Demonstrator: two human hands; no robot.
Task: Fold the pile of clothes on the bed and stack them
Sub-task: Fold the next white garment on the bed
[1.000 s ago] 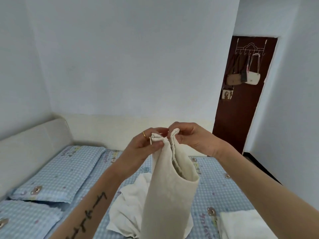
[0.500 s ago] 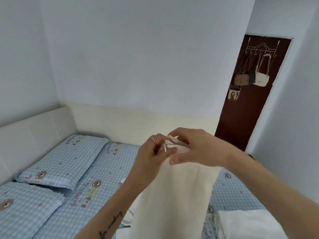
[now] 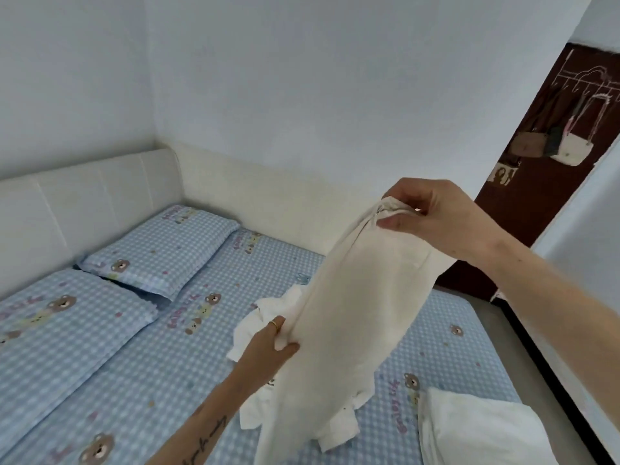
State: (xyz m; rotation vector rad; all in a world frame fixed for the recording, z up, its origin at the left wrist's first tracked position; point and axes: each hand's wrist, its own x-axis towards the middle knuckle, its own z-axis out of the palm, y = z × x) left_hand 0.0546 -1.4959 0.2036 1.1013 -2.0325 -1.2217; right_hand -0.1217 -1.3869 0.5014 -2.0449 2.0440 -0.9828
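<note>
- Two pillows [image 3: 157, 250] in blue check lie at your far left against the white headboard [image 3: 87, 203], one just beside the other, on the one bed [image 3: 161, 374] with its matching bear-print sheet.
- Your left hand [image 3: 268, 350], with one ring on a finger, is closed in a pinch on the left edge of the cream garment [image 3: 349, 317], about halfway down its length.
- One cream garment hangs in the air between your two hands, slanting from upper right down to lower left over the middle of the bed.
- Beneath it, one crumpled white garment [image 3: 268, 310] lies on the sheet, partly hidden by the hanging cloth.
- Your right hand [image 3: 436, 216] is held higher, fingers curled tight around the bunched top end of the cream garment.
- One folded white stack [image 3: 479, 427] rests on the bed's near right corner; you cannot count its layers.
- On the dark door [image 3: 550, 182] at far right hang several bags [image 3: 550, 146], blurred.
</note>
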